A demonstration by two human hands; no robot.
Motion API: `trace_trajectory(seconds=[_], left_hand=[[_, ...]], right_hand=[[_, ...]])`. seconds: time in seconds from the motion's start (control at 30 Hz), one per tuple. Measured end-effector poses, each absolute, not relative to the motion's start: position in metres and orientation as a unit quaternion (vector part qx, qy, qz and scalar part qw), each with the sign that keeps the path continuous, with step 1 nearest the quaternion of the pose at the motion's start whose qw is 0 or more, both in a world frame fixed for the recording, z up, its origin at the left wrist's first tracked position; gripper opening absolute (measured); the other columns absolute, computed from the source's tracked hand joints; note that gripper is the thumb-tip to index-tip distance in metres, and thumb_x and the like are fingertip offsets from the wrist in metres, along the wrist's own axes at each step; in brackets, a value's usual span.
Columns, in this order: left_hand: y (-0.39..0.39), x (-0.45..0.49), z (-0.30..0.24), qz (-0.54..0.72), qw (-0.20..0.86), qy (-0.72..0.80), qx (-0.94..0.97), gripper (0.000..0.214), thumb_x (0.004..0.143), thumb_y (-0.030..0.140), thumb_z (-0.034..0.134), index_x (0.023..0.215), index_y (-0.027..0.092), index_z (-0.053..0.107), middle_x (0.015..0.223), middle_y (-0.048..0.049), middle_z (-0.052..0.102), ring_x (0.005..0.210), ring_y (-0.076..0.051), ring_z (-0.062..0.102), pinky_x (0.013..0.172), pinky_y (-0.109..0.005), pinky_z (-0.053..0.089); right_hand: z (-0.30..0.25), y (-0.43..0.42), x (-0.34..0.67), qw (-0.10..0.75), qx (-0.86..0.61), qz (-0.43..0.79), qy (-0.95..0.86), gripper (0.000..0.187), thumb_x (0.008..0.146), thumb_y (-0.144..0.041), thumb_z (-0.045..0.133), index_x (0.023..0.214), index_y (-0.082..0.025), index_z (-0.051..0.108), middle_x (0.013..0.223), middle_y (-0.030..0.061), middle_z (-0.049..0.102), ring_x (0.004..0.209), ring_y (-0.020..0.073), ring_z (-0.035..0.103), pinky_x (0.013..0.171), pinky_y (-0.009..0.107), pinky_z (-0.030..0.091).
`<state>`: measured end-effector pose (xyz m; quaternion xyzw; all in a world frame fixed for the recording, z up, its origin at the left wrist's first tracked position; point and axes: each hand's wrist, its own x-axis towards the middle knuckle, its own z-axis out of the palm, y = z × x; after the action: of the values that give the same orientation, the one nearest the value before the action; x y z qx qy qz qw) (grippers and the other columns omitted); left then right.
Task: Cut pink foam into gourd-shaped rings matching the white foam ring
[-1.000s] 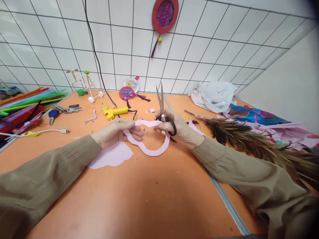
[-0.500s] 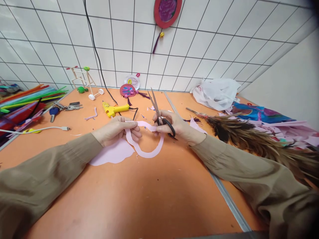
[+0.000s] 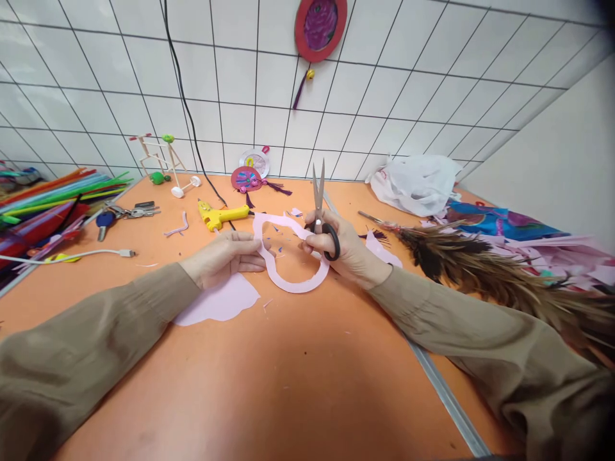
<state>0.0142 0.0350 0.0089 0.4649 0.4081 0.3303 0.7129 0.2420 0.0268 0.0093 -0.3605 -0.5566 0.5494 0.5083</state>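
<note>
My left hand (image 3: 225, 256) pinches the left edge of a pink paper ring (image 3: 293, 285), a curved cut-out strip held just above the orange table (image 3: 269, 384). My right hand (image 3: 343, 250) grips black-handled scissors (image 3: 319, 211), blades nearly closed and pointing up and away, and its fingertips also touch the ring's right side. A flat pink paper offcut (image 3: 218, 301) lies on the table under my left wrist.
A yellow glue gun (image 3: 218, 216) with a black cord lies behind my hands. Keys (image 3: 120, 214), a white cable (image 3: 72, 256) and coloured pipe cleaners (image 3: 52, 195) fill the left. Brown feathers (image 3: 485, 266), pink paper scraps and a white plastic bag (image 3: 416, 182) sit right. A metal seam (image 3: 446, 397) splits the table.
The scissors swung from leaning left to pointing straight up. The pink ring was turned and lifted, so its loop now stands more open between my hands.
</note>
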Motion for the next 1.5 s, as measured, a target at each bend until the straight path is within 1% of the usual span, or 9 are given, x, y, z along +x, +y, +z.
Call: trace_trajectory(seconds=[0.17, 0.27, 0.5, 0.67, 0.87, 1.07, 1.2, 1.33, 1.5], left_hand=[[0.033, 0.015, 0.011, 0.314, 0.700, 0.422, 0.483, 0.018, 0.073, 0.026, 0.078, 0.081, 0.011, 0.072, 0.072, -0.0090, 0.075, 0.063, -0.015, 0.070, 0.064, -0.024, 0.055], [0.031, 0.017, 0.013, 0.309, 0.694, 0.425, 0.492, 0.019, 0.070, 0.026, 0.081, 0.074, 0.010, 0.071, 0.066, -0.0085, 0.073, 0.057, -0.014, 0.068, 0.061, -0.024, 0.055], [0.029, 0.017, 0.015, 0.289, 0.699, 0.391, 0.525, 0.029, 0.066, 0.034, 0.084, 0.065, 0.011, 0.066, 0.062, -0.0107, 0.073, 0.053, -0.016, 0.068, 0.057, -0.024, 0.055], [0.026, 0.019, 0.015, 0.297, 0.713, 0.373, 0.513, 0.030, 0.066, 0.035, 0.084, 0.069, 0.011, 0.067, 0.067, -0.0101, 0.074, 0.060, -0.018, 0.071, 0.065, -0.028, 0.057], [0.022, 0.023, 0.013, 0.313, 0.709, 0.383, 0.502, 0.017, 0.063, 0.015, 0.083, 0.071, 0.013, 0.068, 0.072, -0.0060, 0.074, 0.066, -0.015, 0.070, 0.071, -0.029, 0.055], [0.018, 0.024, 0.013, 0.306, 0.726, 0.338, 0.514, 0.029, 0.062, 0.011, 0.083, 0.090, 0.013, 0.073, 0.088, -0.0094, 0.077, 0.084, -0.021, 0.072, 0.084, -0.034, 0.053], [0.014, 0.025, 0.014, 0.321, 0.741, 0.336, 0.485, 0.015, 0.071, 0.023, 0.080, 0.081, 0.013, 0.073, 0.082, -0.0086, 0.075, 0.076, -0.020, 0.070, 0.078, -0.034, 0.052], [0.014, 0.024, 0.015, 0.339, 0.735, 0.335, 0.482, 0.016, 0.077, 0.027, 0.075, 0.071, 0.013, 0.072, 0.071, -0.0065, 0.071, 0.063, -0.015, 0.064, 0.070, -0.031, 0.050], [0.017, 0.024, 0.013, 0.346, 0.707, 0.338, 0.516, 0.013, 0.071, 0.024, 0.079, 0.069, 0.014, 0.071, 0.073, -0.0057, 0.071, 0.068, -0.016, 0.064, 0.073, -0.030, 0.051]], right_hand=[[0.011, 0.026, 0.246, 0.457, -0.338, 0.602, -0.561, 0.030, 0.067, -0.028, 0.076, 0.089, -0.021, 0.056, 0.064, -0.0041, 0.061, 0.057, 0.0129, 0.061, 0.062, 0.028, 0.046], [0.013, 0.026, 0.249, 0.435, -0.316, 0.619, -0.572, 0.034, 0.069, -0.035, 0.077, 0.090, -0.021, 0.055, 0.068, -0.0016, 0.065, 0.061, 0.0155, 0.064, 0.064, 0.030, 0.049], [0.013, 0.025, 0.245, 0.446, -0.368, 0.562, -0.592, 0.032, 0.065, -0.019, 0.075, 0.088, -0.023, 0.054, 0.059, -0.0057, 0.060, 0.057, 0.0134, 0.057, 0.060, 0.027, 0.043], [0.011, 0.023, 0.243, 0.471, -0.376, 0.538, -0.589, 0.031, 0.065, -0.019, 0.074, 0.089, -0.022, 0.054, 0.059, -0.0068, 0.058, 0.057, 0.0123, 0.055, 0.059, 0.026, 0.039], [0.007, 0.023, 0.243, 0.488, -0.380, 0.533, -0.578, 0.032, 0.066, -0.020, 0.073, 0.091, -0.022, 0.054, 0.060, -0.0073, 0.057, 0.057, 0.0118, 0.054, 0.059, 0.026, 0.036], [0.008, 0.021, 0.240, 0.487, -0.384, 0.535, -0.574, 0.033, 0.066, -0.022, 0.075, 0.090, -0.022, 0.053, 0.059, -0.0066, 0.058, 0.058, 0.0133, 0.054, 0.061, 0.028, 0.038], [0.008, 0.017, 0.238, 0.482, -0.383, 0.537, -0.577, 0.031, 0.065, -0.023, 0.074, 0.088, -0.022, 0.053, 0.059, -0.0061, 0.058, 0.057, 0.0136, 0.053, 0.059, 0.028, 0.037], [0.007, 0.016, 0.237, 0.478, -0.381, 0.544, -0.576, 0.029, 0.066, -0.022, 0.072, 0.088, -0.022, 0.053, 0.060, -0.0052, 0.059, 0.057, 0.0137, 0.053, 0.056, 0.027, 0.036], [0.002, 0.019, 0.240, 0.497, -0.385, 0.520, -0.579, 0.027, 0.068, -0.020, 0.067, 0.091, -0.023, 0.053, 0.058, -0.0055, 0.059, 0.058, 0.0149, 0.056, 0.058, 0.029, 0.038]])
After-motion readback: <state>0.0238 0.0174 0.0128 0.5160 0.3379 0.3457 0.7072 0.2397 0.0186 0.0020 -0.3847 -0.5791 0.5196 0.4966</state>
